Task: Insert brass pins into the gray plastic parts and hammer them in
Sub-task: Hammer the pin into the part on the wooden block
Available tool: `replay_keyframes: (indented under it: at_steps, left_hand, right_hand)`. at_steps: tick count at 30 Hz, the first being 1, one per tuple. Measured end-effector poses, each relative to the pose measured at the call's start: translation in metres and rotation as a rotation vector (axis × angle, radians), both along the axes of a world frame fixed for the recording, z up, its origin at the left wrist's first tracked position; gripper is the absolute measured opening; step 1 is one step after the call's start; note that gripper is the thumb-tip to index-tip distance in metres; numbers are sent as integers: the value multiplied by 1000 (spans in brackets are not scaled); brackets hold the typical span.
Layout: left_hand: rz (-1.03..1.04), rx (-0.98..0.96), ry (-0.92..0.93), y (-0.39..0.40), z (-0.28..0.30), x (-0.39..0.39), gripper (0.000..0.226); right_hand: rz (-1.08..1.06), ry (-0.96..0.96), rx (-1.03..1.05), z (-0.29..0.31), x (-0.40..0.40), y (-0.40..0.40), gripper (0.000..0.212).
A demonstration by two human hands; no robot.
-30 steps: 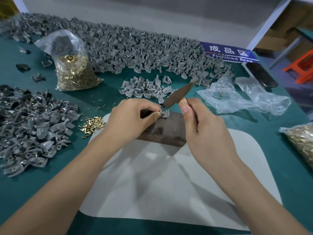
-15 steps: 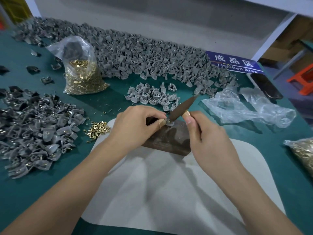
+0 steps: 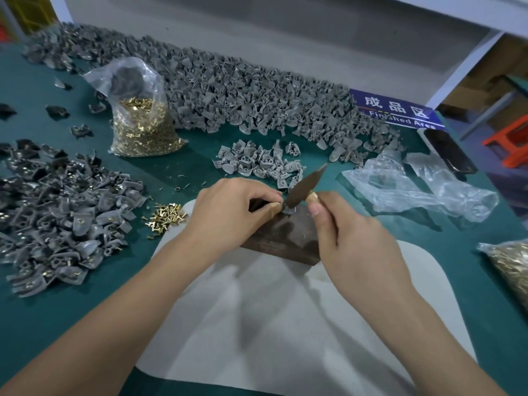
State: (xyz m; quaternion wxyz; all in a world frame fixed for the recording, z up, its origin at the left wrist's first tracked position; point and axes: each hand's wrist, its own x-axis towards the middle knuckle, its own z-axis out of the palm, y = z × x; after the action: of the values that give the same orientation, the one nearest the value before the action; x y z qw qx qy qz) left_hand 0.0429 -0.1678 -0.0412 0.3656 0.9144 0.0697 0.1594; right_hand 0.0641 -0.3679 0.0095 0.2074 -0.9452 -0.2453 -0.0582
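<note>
on dark block (image 3: 285, 238), gray part (image 3: 287, 210) seemingly touches left grip (image 3: 228, 215).

Two bare forearms come in from the near edge, the left forearm (image 3: 114, 324) and the right forearm (image 3: 423, 338), both uncovered from where they enter up to the wrist. The left hand (image 3: 228, 212) wears a band of tan, cloth-like tape (image 3: 275, 208) wound round the tip of its thumb, smooth and snug, covering the nail. The right hand (image 3: 357, 241) has a matching tan wrap (image 3: 312, 197) on the end of its forefinger, just beyond the thumb. The right thumbnail (image 3: 314, 209) is uncovered, cut short and plain. The remaining fingers on both hands that show are bare.
</note>
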Motion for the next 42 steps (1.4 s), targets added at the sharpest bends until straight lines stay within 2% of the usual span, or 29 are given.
replay_keyframes:
  at_steps: [2, 5, 9, 14, 19, 24, 29, 34, 38, 42]
  left_hand:
    - [-2, 1, 9, 0, 1, 0, 9]
    - [7, -3, 10, 0, 1, 1, 8]
    - [12, -3, 10, -1, 2, -1, 7]
    - [7, 5, 12, 1, 0, -1, 9]
    - [-1, 30, 16, 0, 1, -1, 7]
    - [-4, 44, 16, 1, 0, -1, 8]
    - [-3, 27, 20, 1, 1, 0, 6]
    - [6, 15, 17, 3, -2, 1, 7]
    - [-4, -2, 24, 3, -2, 0, 5]
    - [-3, -14, 15, 4, -2, 1, 5]
  right_hand:
    - [2, -1, -60, 0, 3, -2, 37]
    - [-42, -41, 66, 1, 7, -3, 33]
    - [-9, 58, -47, 1, 13, -3, 37]
    - [-58, -25, 173, 0, 18, -6, 31]
    - [5, 95, 24, 1, 14, -7, 40]
    - [-38, -14, 135, 3, 10, -8, 35]
    - [5, 98, -14, 3, 7, -3, 42]
    - [-37, -38, 163, 7, 9, -4, 32]
    - [-13, 91, -11, 6, 10, -2, 39]
    - [-47, 6, 97, 7, 8, -5, 30]
